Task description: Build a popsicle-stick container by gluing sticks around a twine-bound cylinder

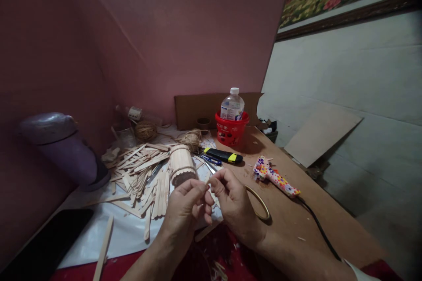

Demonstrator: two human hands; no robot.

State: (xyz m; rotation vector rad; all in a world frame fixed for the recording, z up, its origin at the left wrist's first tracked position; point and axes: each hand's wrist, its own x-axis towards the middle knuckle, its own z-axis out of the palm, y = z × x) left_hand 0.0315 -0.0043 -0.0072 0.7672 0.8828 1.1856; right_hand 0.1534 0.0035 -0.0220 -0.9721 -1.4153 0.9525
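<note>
My left hand (187,204) and my right hand (235,210) meet at the fingertips in the middle of the view. Thumbs and forefingers of both are pinched closed; whatever small thing lies between them is hidden. Just behind my left hand, a wooden-stick cylinder (183,160) lies tilted, with twine bands round it and a dark open end. A gold-coloured ring (263,208) shows beside my right wrist; I cannot tell whether it is worn. Past the fingertips are scissors (210,165), partly covered, and a black-and-yellow utility knife (223,155) with a blue cutter (211,160).
Loose craft sticks (138,171) are heaped at left. Twine balls (146,131), a purple bottle (66,149) and a dark phone-like slab (52,241) lie around them. A red bucket (231,134) holds a plastic bottle (232,107). At right lies a flowered, corded glue gun (275,178).
</note>
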